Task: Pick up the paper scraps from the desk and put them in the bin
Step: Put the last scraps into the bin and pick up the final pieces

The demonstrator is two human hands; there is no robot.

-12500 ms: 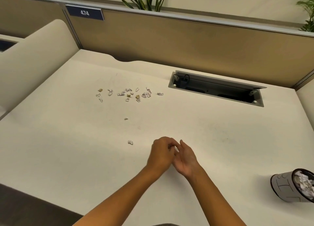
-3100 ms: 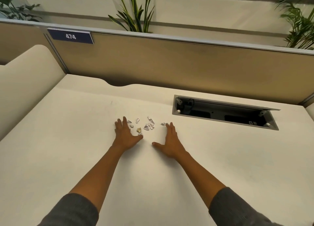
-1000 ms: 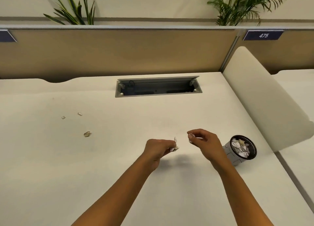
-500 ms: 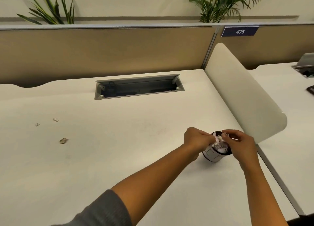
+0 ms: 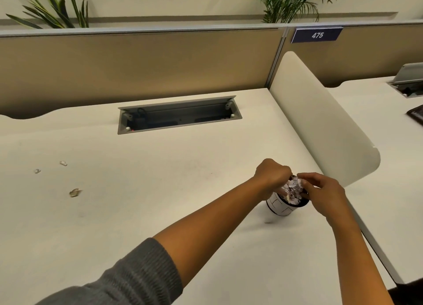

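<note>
Since half a second ago, both hands have barely shifted and stay bunched over the bin, while the view has crept slightly closer.

By size, the cream desk comes first. It has wide bare room on its left and middle. Its right edge runs close beside the bin, under a curved divider panel, so room there is tight. A recessed cable tray sits open towards the back.

Next, the left hand is curled over the bin's near rim; the right hand has curled fingertips over the far rim. Both seem placed to drop scraps straight in rather than spill them, though whether either holds paper cannot be told.

The small bin stands upright near the desk's right edge, heaped with crumpled paper rising above its rim; it looks nearly full.

Smallest, three paper scraps lie loose on the far left, well apart from the bin.
</note>
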